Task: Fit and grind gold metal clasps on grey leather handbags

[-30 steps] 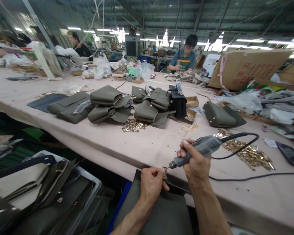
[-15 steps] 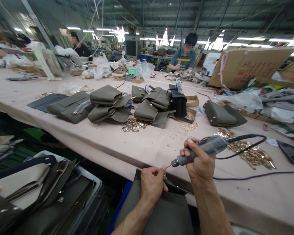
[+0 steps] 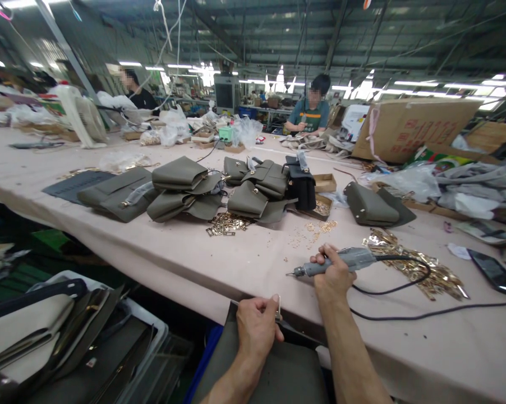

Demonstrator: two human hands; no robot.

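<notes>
My right hand [image 3: 334,276] is wrapped round a grey electric screwdriver [image 3: 360,259] with a black cable, held over the table's front edge. Its bit points left and touches nothing. Lower down, my left hand [image 3: 255,324] pinches a small gold metal frame [image 3: 279,306] between thumb and fingers. That hand is at the top edge of an olive-grey bag [image 3: 289,370] below the table edge; whether the frame touches the bag is hidden by the fingers.
Several olive bags [image 3: 177,173] and a black bag [image 3: 301,189] lie across the table [image 3: 185,255]. Gold metal plates [image 3: 421,269] are heaped at right, beside a phone [image 3: 495,272]. A white crate [image 3: 158,328] of bags stands lower left. A person [image 3: 309,109] works opposite.
The screwdriver has pulled back from my left hand and levelled out, its bit now well clear of the fingers. More of the gold frame shows above my left thumb.
</notes>
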